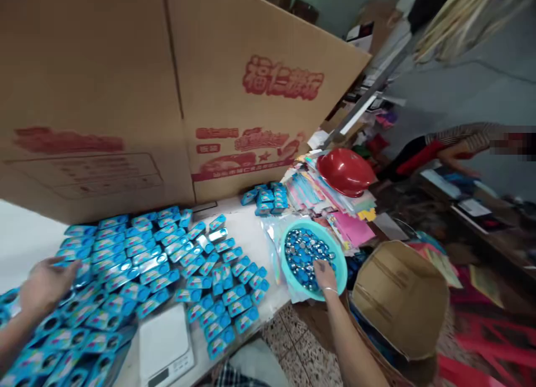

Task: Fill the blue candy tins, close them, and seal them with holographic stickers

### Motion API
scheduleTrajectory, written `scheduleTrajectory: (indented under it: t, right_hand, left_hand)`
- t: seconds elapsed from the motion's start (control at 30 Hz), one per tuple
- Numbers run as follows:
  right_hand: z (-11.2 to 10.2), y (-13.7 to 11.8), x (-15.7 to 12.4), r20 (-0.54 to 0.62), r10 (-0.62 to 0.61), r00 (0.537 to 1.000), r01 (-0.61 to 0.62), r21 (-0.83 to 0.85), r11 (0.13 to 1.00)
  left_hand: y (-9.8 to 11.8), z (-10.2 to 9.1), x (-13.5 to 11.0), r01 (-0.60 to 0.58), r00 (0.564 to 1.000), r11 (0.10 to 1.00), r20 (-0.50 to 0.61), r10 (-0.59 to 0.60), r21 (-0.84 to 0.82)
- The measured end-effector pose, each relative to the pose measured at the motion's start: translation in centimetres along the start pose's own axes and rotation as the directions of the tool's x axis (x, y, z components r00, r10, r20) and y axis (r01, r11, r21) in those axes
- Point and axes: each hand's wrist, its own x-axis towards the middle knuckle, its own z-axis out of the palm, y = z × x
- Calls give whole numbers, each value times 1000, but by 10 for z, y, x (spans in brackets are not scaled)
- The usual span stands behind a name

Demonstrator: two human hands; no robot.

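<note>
Leaving far-edge room in the basin [338, 251], right hand [325, 275] has unclear grip; left hand [44, 286], blurred, likewise

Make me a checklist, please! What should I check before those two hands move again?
1. Right hand at the turquoise basin: ok, its fingers are down inside.
2. Plenty of shiny blue and silver round pieces in the basin: ok, there are lots.
3. Left hand near the small printed blue boxes: ok, it is over the ones on the left.
4. Left hand gripping a box: cannot tell, it's blurry.
5. All the boxes in neat rows: not ok, some towards the basin sit at different angles.
6. Digital scale showing a number: cannot tell, its display is too small.
</note>
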Motion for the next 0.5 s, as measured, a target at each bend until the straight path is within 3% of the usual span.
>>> scheduleTrajectory:
  t: [0.03, 0.1, 0.17, 0.23, 0.3, 0.37, 0.43, 0.5]
  right_hand:
    - [-1, 6, 12, -17, -10, 1000, 9, -38, 999]
    - [7, 12, 29, -25, -36, 999, 33, -101, 994]
    - [20, 14, 37, -12, -61, 998, 58, -143, 988]
    - [32, 16, 41, 19, -85, 996, 87, -160, 983]
    - [36, 21, 46, 67, -113, 991, 122, -148, 981]
    - [33, 28, 55, 124, -138, 983, 152, -112, 982]
    - [25, 35, 69, 176, -156, 972, 167, -50, 985]
    - [14, 42, 83, 205, -169, 964, 163, 45, 986]
  left_hand:
    - [19, 20, -19, -83, 990, 995, -115, 77, -49]
    - [74, 66, -75, -376, 927, 902, -76, 368, -212]
    - [147, 117, -144, -566, 794, 735, -8, 607, -373]
    - [226, 170, -213, -697, 591, 588, 137, 795, -410]
    - [298, 221, -271, -744, 473, 520, 218, 853, -420]
    - [356, 266, -312, -775, 381, 469, 279, 882, -424]
    - [397, 303, -336, -787, 356, 478, 346, 868, -390]
    - [423, 332, -348, -784, 383, 524, 406, 830, -333]
